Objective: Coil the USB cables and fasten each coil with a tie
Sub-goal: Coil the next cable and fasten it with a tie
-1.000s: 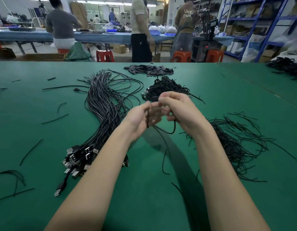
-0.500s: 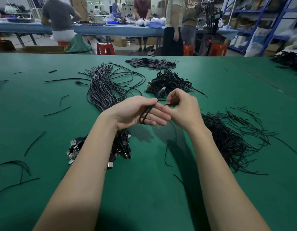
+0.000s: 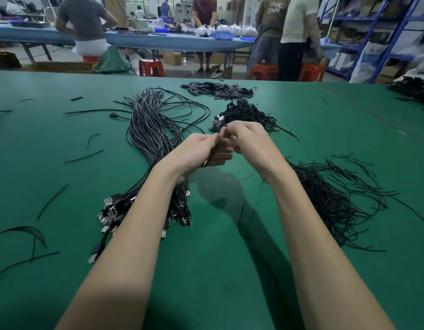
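My left hand [image 3: 201,151] holds a small black cable coil [image 3: 212,153] above the green table [image 3: 206,270]. My right hand [image 3: 248,141] pinches the top of that coil, its fingertips against the left hand; the tie itself is hidden by the fingers. A long bundle of uncoiled USB cables [image 3: 154,139] lies left of my hands, plug ends [image 3: 113,210] toward me. A heap of loose black ties [image 3: 334,196] lies to the right. Behind my hands sits a pile of coiled cables [image 3: 249,114].
Flat black pieces [image 3: 215,90] are heaped at the table's far edge, and another dark pile [image 3: 413,89] sits far right. Stray ties [image 3: 52,201] lie scattered on the left. People stand and sit at a blue table [image 3: 158,40] beyond, with red stools and shelving.
The coil has turned from flat and open in my left palm to edge-on, and my right hand has closed in over its top. The dangling loose end is no longer visible.
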`<state>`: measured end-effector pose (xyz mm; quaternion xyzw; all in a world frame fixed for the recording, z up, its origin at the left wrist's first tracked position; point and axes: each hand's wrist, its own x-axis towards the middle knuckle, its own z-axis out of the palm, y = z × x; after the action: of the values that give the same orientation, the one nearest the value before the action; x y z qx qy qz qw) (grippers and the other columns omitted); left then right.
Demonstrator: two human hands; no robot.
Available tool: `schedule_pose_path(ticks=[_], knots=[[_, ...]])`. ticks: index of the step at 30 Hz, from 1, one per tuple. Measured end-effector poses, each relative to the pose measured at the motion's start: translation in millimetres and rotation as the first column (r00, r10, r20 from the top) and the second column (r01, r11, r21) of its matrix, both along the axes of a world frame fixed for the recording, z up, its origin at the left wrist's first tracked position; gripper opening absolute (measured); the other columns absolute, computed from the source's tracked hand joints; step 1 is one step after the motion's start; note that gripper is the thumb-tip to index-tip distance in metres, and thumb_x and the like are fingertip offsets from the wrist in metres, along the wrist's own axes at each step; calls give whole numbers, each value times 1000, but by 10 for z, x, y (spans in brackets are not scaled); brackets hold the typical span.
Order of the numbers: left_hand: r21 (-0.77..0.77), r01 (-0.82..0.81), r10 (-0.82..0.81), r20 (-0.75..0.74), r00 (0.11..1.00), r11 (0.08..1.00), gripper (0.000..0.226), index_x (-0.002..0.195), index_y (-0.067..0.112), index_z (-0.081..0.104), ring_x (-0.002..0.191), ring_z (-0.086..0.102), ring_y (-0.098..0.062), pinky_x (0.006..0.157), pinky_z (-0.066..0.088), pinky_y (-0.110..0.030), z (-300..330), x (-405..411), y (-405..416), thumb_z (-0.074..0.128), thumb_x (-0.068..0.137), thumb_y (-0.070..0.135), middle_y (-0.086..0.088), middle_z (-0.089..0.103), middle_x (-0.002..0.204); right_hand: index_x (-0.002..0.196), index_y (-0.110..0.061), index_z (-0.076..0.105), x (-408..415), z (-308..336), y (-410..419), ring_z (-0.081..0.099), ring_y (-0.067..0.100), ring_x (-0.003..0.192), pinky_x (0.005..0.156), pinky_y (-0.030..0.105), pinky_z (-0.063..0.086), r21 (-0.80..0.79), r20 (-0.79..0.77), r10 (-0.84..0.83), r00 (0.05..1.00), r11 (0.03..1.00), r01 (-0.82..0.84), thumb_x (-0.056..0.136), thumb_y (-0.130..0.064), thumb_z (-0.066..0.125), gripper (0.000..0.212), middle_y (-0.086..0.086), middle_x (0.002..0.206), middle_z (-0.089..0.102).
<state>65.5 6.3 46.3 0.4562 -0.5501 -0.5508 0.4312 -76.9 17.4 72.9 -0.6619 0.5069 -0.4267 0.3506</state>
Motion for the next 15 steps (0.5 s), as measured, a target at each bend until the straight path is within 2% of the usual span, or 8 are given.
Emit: schedule_pose_path(ticks=[3, 5, 7, 9, 11, 13, 15], knots=[[-14, -95, 89, -234, 968, 995, 35, 102, 1, 69, 91, 69, -29, 89, 57, -41, -8, -59, -26, 44, 107, 26, -16, 72, 96, 94, -19, 68, 31, -7, 32, 39, 6, 48, 53, 26, 33, 16, 67, 160, 985, 987, -161, 106, -17, 40, 31, -14, 54, 44], [25, -83, 86, -404, 911, 996, 38, 117, -3, 62, 92, 65, -31, 86, 54, -39, 14, -65, -29, 35, 109, 22, -22, 66, 104, 107, -17, 63, 30, -27, 49, 32, 10, 47, 47, 23, 29, 85, 109, 250, 962, 962, -260, 109, -19, 38, 25, -5, 61, 36], [99, -24, 76, -567, 820, 995, 45, 124, -4, 60, 100, 68, -28, 87, 56, -33, 37, -30, -26, 28, 110, 24, -19, 69, 113, 103, -17, 61, 0, -42, 54, 29, 13, 49, 47, 23, 27, 178, 135, 327, 935, 920, -348, 110, -20, 36, 26, -2, 62, 32], [134, 39, 66, -696, 715, 990, 46, 120, -4, 62, 105, 71, -27, 87, 59, -30, 62, 1, -15, 27, 109, 25, -18, 71, 116, 92, -14, 61, -28, -64, 58, 35, 14, 50, 51, 24, 32, 262, 118, 375, 920, 882, -393, 110, -20, 37, 30, -3, 60, 40], [134, 92, 44, -762, 646, 987, 47, 113, -5, 67, 103, 72, -27, 82, 61, -27, 81, 5, 7, 29, 109, 24, -18, 72, 116, 87, -14, 63, -69, -99, 57, 43, 14, 52, 54, 24, 40, 342, 44, 425, 904, 844, -413, 109, -24, 40, 34, -5, 58, 46], [117, 135, 8, -781, 624, 984, 52, 98, -2, 75, 88, 75, -22, 66, 60, -22, 94, 13, 22, 30, 109, 23, -13, 75, 104, 84, -14, 69, -120, -147, 38, 44, 15, 54, 57, 24, 42, 406, -72, 447, 892, 829, -383, 108, -36, 44, 41, -5, 58, 47], [112, 121, -3, -720, 694, 986, 55, 85, 7, 79, 70, 73, -12, 53, 53, -16, 90, 40, 27, 32, 109, 23, -5, 76, 90, 78, -17, 74, -196, -197, 0, 41, 16, 54, 57, 25, 40, 408, -231, 372, 899, 876, -257, 100, -52, 54, 46, -5, 58, 45]])
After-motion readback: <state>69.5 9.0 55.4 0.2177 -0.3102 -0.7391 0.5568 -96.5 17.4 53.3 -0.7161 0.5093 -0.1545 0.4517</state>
